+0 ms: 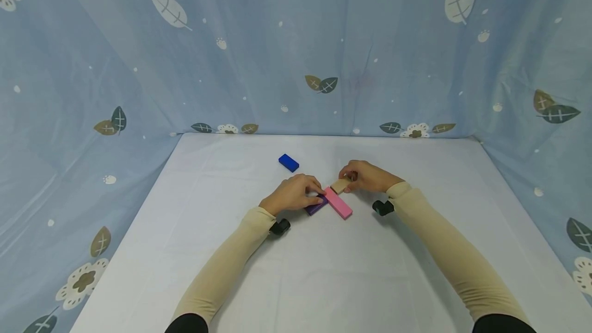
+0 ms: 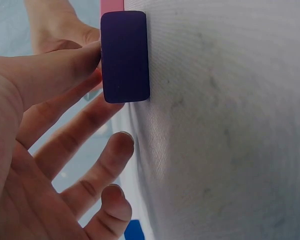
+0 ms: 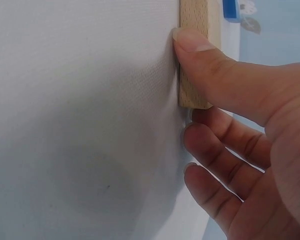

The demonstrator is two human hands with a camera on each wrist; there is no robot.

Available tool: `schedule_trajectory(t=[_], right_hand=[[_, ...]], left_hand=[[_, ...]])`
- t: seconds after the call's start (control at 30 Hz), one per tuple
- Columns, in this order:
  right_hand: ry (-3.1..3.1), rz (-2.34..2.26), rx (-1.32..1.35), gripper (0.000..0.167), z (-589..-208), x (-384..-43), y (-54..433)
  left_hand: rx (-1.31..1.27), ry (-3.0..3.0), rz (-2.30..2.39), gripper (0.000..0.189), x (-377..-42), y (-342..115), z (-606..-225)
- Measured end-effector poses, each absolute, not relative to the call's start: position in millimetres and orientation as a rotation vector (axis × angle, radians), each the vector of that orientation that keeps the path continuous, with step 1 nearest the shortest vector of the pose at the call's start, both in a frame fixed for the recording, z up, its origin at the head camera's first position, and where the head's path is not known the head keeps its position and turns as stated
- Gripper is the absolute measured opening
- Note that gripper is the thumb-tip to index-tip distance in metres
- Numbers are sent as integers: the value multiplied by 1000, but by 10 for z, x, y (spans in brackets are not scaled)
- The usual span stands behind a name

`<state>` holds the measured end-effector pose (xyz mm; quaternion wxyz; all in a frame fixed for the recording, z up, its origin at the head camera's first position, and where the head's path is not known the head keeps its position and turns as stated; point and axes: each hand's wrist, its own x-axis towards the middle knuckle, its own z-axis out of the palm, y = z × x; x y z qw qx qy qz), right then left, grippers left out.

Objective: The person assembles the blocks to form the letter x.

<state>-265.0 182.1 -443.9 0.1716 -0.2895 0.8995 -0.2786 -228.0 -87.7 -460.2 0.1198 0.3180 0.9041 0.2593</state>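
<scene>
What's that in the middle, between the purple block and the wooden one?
The pink block: its far end lies between the purple block and the wooden block. The head view shows it.

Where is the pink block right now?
The pink block lies just right of center in the head view, its far end between the purple block and the wooden block.

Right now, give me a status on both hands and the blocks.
Left hand gripping purple block. Right hand gripping wooden block. Pink block between those two. Blue block farther back, apart, not in the way.
</scene>
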Motion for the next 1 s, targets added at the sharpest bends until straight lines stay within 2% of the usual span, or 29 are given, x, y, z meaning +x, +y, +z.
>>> schedule_trajectory(t=[1.0], right_hand=[[2545,-782,-827,35,-4449,-2653,1799]], left_hand=[[929,2648,762,25,-2263,-876,-4588]])
